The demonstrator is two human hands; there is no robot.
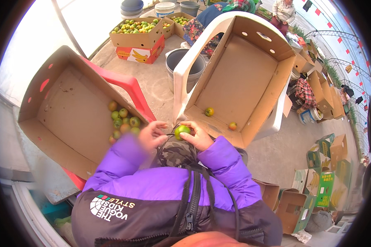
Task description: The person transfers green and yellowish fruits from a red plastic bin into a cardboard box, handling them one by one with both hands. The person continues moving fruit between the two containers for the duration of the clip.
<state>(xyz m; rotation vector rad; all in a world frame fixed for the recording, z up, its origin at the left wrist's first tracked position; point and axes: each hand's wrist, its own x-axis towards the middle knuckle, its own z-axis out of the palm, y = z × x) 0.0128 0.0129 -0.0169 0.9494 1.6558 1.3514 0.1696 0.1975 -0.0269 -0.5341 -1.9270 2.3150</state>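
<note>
A green tomato (182, 132) is pinched in my right hand (199, 137), above my camouflage-patterned lap. My left hand (153, 135) is just left of it, fingers apart and holding nothing, its sleeve blurred by motion. To the left, a cardboard box (77, 108) tilts on a red plastic chair (123, 78); several green and reddish tomatoes (125, 120) gather at its near right side. On the right, another cardboard box (238, 71) rests on a white plastic chair (185, 74). It holds a yellow-green tomato (209, 111) and an orange-red tomato (232, 126).
A grey bucket (188, 66) stands between the chairs. Beyond it, a full tomato box (136, 38) sits on a red banana carton (140, 55). One person (218, 18) bends behind the white chair. Green banana cartons (324, 188) lie on the floor at right.
</note>
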